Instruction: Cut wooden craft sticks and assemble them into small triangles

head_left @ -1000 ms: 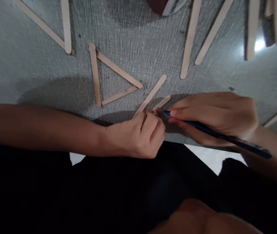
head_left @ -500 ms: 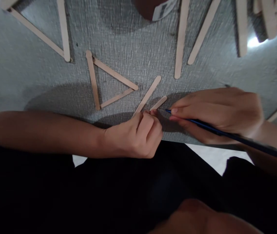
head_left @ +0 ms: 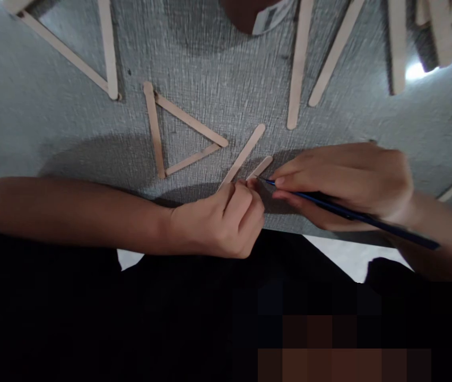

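Observation:
My left hand point(head_left: 226, 220) is curled shut, its fingertips pinching the near ends of two short wooden sticks point(head_left: 245, 153) that lie in a V on the grey mat point(head_left: 70, 127). My right hand point(head_left: 345, 180) is closed round a thin blue brush point(head_left: 353, 215). The brush tip touches the shorter stick point(head_left: 261, 166) right beside my left fingertips. The joint of the two sticks is hidden under my fingers.
A finished stick triangle point(head_left: 178, 132) lies just left of the V, and a larger one point(head_left: 86, 53) sits at the far left. Long loose sticks point(head_left: 297, 69) spread along the top and right. A dark round container point(head_left: 258, 13) shows at the top edge.
The brush tip has slid a little left, back against the short stick. My left hand has stayed pinched on the stick ends.

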